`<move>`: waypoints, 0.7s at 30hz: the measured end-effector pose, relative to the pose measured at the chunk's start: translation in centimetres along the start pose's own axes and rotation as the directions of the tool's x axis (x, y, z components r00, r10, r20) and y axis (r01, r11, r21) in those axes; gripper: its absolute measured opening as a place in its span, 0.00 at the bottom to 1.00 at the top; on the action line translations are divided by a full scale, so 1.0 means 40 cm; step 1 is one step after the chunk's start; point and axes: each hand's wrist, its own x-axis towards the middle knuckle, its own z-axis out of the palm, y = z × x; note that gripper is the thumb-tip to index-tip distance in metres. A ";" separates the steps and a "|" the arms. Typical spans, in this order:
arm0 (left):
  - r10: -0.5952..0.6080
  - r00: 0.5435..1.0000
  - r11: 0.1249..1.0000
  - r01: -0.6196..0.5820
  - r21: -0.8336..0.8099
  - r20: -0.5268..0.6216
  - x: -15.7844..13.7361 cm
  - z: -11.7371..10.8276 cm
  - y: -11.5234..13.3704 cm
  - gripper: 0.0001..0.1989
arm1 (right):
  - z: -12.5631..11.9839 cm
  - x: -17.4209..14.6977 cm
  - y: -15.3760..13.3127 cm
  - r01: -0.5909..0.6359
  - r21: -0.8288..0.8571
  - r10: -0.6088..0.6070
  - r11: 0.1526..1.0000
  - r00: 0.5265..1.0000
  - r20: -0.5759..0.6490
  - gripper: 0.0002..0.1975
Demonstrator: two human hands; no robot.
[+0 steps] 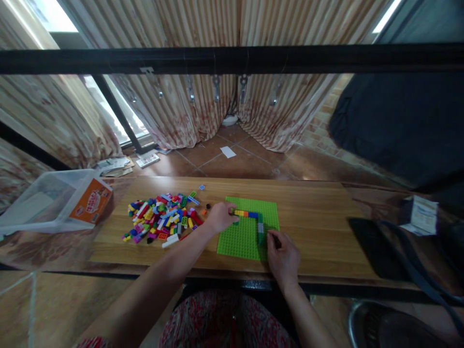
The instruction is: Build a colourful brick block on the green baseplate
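Note:
A bright green studded baseplate (241,244) lies flat on the wooden table. On it, toy bricks form a corner: a row of yellow, orange and blue bricks (246,214) meets a line of green and grey bricks (260,228) running towards me. My left hand (222,217) reaches over the plate's left edge, fingers pinched at the row's left end; dark green shows at the fingertips, apparently a green toy brick partly hidden by them. Beside the plate's right edge, my right hand (284,255) rests with its fingers curled in, and no object shows in it.
Left on the table (315,217) spreads a heap of mixed toy bricks (163,217). A clear plastic bin (47,217) with an orange label stands beyond the table's left end. A black metal bar (232,60) crosses above the far side. Something flat and black (377,246) lies at the right end.

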 end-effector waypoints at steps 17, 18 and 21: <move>-0.034 0.989 0.998 0.027 -0.050 -0.143 -0.050 -0.012 0.030 0.19 | -0.009 0.008 0.002 0.001 0.039 -0.002 0.999 1.000 0.018 0.18; -0.033 0.986 0.998 0.023 -0.061 -0.166 -0.065 -0.019 0.031 0.18 | -0.011 0.009 0.004 -0.005 0.048 0.003 0.999 0.999 0.036 0.18; -0.025 0.976 0.996 0.005 -0.094 -0.218 -0.139 -0.037 0.019 0.13 | -0.017 0.010 0.014 -0.029 0.066 0.023 0.997 0.996 0.081 0.19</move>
